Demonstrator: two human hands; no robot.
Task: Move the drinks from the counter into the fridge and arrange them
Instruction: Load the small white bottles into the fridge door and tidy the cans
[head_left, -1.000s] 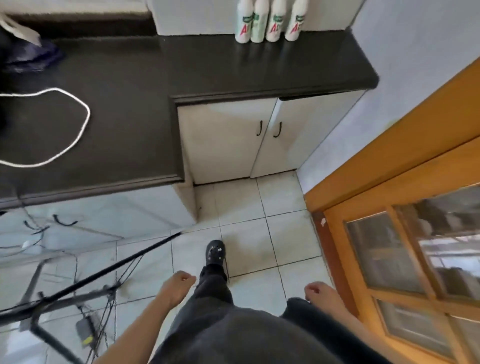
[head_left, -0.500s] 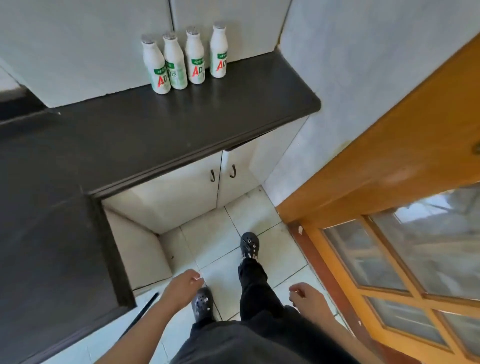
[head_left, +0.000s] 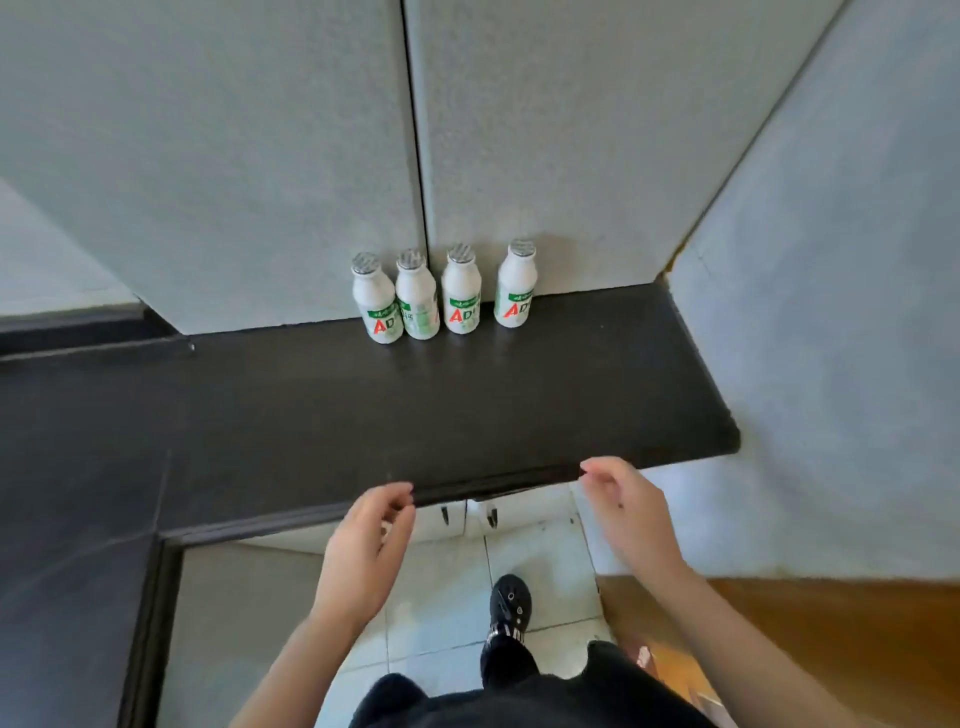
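The left hand (head_left: 369, 540) and right hand (head_left: 628, 514) hang over the front edge of the counter (head_left: 311, 415), both holding nothing, fingers loosely curled, thumbs near the fingertips, apart from each other and not clearly touching the edge. The drink bottles (head_left: 461, 291), 4 of them, stand upright in a row at 12 o'clock from the hands, at the very back of the dark counter against the wall panels (head_left: 519, 130). The 2 at the 9 o'clock end touch or nearly touch, and the 1 at the 3 o'clock end stands a little apart. They are small white plastic bottles with foil caps (head_left: 522, 248) and green-and-red labels. They should be light and fairly stiff, smooth but not fragile, though likely easy to tip when nudged. I would take each round the waist at the label rather than by the foil, which could dent or tear. One hand could probably take 2 neighbours at once. The label print is too small to read beyond a red "A". The fridge is not in view, so the carrying path cannot be judged. Below the counter edge at 6 o'clock, cabinet doors (head_left: 524, 506) are mostly hidden, only their handles showing. A black shoe (head_left: 510, 603) rests on floor tiles (head_left: 441, 597), and a wooden door (head_left: 831, 649) is cut off at 4 o'clock.
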